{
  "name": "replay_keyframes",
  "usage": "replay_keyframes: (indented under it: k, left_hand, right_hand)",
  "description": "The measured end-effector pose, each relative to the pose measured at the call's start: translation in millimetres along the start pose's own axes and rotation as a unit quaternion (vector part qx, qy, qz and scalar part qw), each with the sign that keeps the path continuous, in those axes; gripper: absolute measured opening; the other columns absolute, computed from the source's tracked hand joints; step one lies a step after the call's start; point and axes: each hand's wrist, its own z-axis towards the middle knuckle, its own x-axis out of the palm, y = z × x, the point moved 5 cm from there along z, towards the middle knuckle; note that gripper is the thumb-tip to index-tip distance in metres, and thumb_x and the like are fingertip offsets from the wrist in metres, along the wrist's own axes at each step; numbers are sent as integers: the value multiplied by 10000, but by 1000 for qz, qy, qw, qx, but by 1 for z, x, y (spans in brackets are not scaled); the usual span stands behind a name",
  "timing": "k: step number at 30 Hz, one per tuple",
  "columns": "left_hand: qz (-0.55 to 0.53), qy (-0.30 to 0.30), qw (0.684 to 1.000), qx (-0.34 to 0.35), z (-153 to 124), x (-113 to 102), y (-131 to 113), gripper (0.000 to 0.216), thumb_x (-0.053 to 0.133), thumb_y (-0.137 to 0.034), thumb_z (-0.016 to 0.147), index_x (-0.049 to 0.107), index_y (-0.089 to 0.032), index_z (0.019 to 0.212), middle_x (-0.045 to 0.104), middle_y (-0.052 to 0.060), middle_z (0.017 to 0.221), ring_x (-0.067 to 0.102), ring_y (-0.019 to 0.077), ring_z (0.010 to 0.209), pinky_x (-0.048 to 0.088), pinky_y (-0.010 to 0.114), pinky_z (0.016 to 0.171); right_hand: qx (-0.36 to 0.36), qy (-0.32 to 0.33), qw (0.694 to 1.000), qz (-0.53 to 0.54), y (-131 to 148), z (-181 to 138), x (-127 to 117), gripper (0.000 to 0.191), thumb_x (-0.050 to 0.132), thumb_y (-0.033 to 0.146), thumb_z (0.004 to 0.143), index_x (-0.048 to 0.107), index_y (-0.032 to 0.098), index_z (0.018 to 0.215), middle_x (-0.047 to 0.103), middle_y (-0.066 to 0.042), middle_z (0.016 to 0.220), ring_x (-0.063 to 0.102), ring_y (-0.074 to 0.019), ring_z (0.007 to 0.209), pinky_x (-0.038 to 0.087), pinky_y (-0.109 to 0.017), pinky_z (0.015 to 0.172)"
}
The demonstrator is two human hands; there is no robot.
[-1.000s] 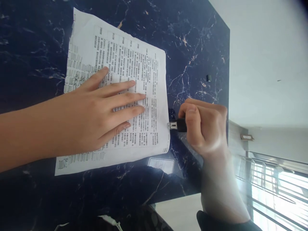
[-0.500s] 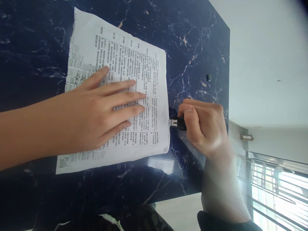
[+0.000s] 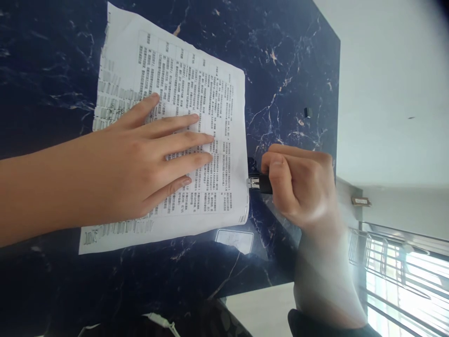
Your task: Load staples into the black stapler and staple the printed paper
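A printed sheet of paper lies on a dark blue marbled table. My left hand rests flat on it, fingers spread and palm down, covering part of the text. Beyond the paper's right edge, my right hand is closed round a small black stapler. The stapler's metal nose points left and meets that edge; most of its body is hidden in my fist. Dense rows of short, staple-like grey marks run along the sheet's left side and lower left, partly under my left hand.
The marbled tabletop ends at a straight edge on the right, with pale floor past it. A small dark block sits above my right hand. Below the sheet is a bright rectangular patch. A wire rack stands by a bright window.
The view has shifted slightly, and my right hand with the stapler appears a little farther right and lower. Its nose still meets the paper's edge. My left hand stays in place.
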Motion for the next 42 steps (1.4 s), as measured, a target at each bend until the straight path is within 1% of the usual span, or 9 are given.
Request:
replay_keyframes:
  k: [6, 14, 17, 21, 27, 30, 34, 39, 42]
  left_hand:
    - [12, 23, 999, -23, 1, 1, 0, 511, 443, -570, 1076, 737, -259, 1354, 703, -7, 1418, 469, 389, 1551, 94, 849, 1266]
    - [5, 38, 999, -36, 0, 3, 1, 534, 447, -564, 1080, 710, -223, 1395, 656, 9, 1508, 394, 402, 1600, 75, 824, 1282]
    - [-7, 27, 999, -47, 2, 2, 0, 531, 483, -589, 1059, 729, -230, 1362, 661, 9, 1489, 434, 419, 1571, 112, 849, 1262]
    - [-1, -1, 999, -39, 2, -1, -1, 474, 524, -583, 1040, 752, -269, 1312, 682, -8, 1419, 523, 401, 1506, 202, 864, 1236]
    - [7, 11, 1000, -21, -2, 2, 2, 449, 496, -531, 1056, 747, -280, 1333, 674, -9, 1428, 475, 403, 1547, 183, 843, 1261]
    - [4, 15, 999, -28, -2, 3, 3, 464, 489, -527, 1055, 745, -270, 1344, 673, -2, 1429, 451, 411, 1564, 199, 822, 1273]
    - [10, 28, 999, -40, -2, 5, 3, 495, 466, -544, 1061, 726, -265, 1376, 667, 1, 1443, 413, 411, 1590, 167, 816, 1285]
    - [8, 16, 999, -33, -3, 4, 5, 461, 506, -554, 1056, 730, -294, 1364, 658, -14, 1450, 437, 394, 1580, 200, 781, 1304]
    - [6, 19, 999, -27, -3, 4, 4, 488, 468, -552, 1071, 719, -270, 1380, 660, -5, 1466, 416, 396, 1592, 122, 794, 1307]
  right_hand:
    - [-5, -3, 1000, -5, 0, 3, 1, 421, 382, 182, 1064, 433, 225, 648, 464, -8, 638, 368, -146, 549, 265, -378, 572]
    - [10, 7, 999, -30, 1, 3, 1, 412, 400, 186, 1050, 353, 225, 643, 435, -5, 627, 328, -138, 545, 253, -371, 578]
    - [26, 15, 998, -47, 1, 4, 3, 408, 397, 189, 1046, 314, 224, 648, 428, -3, 633, 312, -133, 543, 254, -369, 583]
    - [35, 22, 998, -51, 1, 4, 4, 403, 394, 191, 1047, 289, 223, 659, 421, -1, 640, 305, -130, 548, 256, -365, 584]
    - [31, 36, 998, -29, 1, 1, 3, 414, 405, 188, 1061, 271, 220, 670, 405, 2, 641, 303, -124, 548, 225, -361, 555]
    - [27, 36, 999, -29, 1, 1, 2, 418, 409, 189, 1065, 278, 215, 668, 399, 6, 641, 297, -117, 548, 222, -358, 552]
    - [24, 39, 998, -35, 2, 0, 2, 417, 421, 182, 1057, 274, 212, 668, 390, 8, 644, 292, -114, 549, 221, -354, 549]
    - [30, 51, 997, -41, 4, 0, 3, 414, 420, 193, 1057, 264, 218, 674, 406, 4, 643, 294, -118, 545, 221, -358, 545]
    - [31, 50, 997, -47, 4, 0, 3, 412, 426, 195, 1050, 271, 220, 668, 420, -1, 646, 300, -122, 542, 216, -361, 544]
